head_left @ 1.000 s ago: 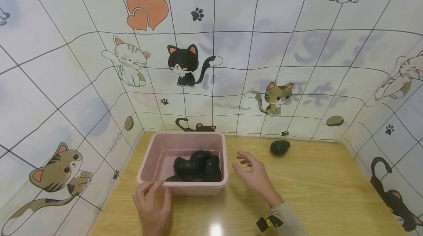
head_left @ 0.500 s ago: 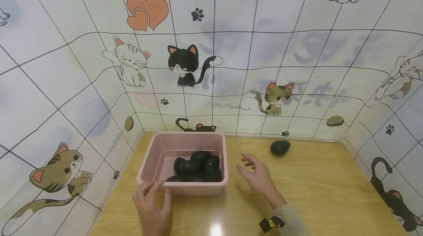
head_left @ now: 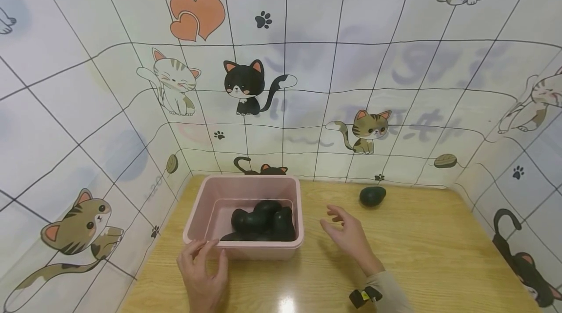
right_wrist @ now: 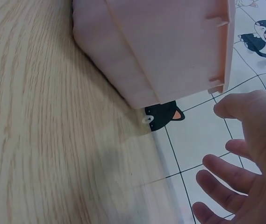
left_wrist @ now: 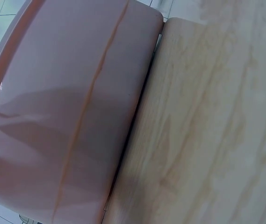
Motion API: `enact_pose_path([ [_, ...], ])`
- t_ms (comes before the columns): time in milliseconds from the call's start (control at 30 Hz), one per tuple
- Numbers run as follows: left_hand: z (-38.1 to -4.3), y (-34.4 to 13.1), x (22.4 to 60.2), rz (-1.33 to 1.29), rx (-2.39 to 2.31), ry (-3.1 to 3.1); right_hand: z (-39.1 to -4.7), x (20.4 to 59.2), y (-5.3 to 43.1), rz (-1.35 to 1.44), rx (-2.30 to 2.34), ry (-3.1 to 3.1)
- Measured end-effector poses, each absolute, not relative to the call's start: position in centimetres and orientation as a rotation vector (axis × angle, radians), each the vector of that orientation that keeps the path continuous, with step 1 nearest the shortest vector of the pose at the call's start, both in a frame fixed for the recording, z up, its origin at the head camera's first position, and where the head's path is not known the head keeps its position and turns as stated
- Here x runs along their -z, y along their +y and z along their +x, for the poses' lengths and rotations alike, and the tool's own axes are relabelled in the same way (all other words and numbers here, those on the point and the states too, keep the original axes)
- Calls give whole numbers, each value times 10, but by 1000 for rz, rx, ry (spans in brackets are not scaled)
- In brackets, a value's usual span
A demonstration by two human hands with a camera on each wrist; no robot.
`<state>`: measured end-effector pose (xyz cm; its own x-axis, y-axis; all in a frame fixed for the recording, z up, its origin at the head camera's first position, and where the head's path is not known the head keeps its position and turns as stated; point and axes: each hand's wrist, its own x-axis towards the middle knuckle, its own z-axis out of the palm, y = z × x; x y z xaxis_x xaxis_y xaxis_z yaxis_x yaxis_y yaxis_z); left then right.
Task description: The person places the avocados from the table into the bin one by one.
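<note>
Several dark green avocados (head_left: 259, 219) lie piled in a pink plastic bin (head_left: 206, 205) on the left part of the table. Another avocado (head_left: 372, 196) lies alone on the wood near the back wall. My left hand (head_left: 202, 271) rests its fingertips at the bin's front rim, the thumb apart from the fingers before the front wall. Between the bin and the lone avocado, my right hand (head_left: 349, 237) hovers with loosely bent, spread fingers and holds nothing. The right wrist view shows that hand (right_wrist: 259, 158) apart from the bin's side.
The light wooden table (head_left: 417, 244) ends at a back wall covering (head_left: 307, 59) with black grid lines and printed cats. Side panels with the same print close in the left and right. A dark device (head_left: 365, 296) is strapped over the right sleeve.
My right hand has drifted a little to the right and slightly down, away from the bin. The left hand, bin and avocados have stayed in place.
</note>
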<state>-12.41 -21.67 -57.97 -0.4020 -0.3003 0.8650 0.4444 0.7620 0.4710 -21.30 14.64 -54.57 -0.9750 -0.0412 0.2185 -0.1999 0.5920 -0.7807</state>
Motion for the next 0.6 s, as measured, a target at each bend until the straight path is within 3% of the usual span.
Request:
enact_pose_path([
  [600, -123, -215, 578, -98, 805, -1825, -220, 563, 166, 146, -1172, -2730],
])
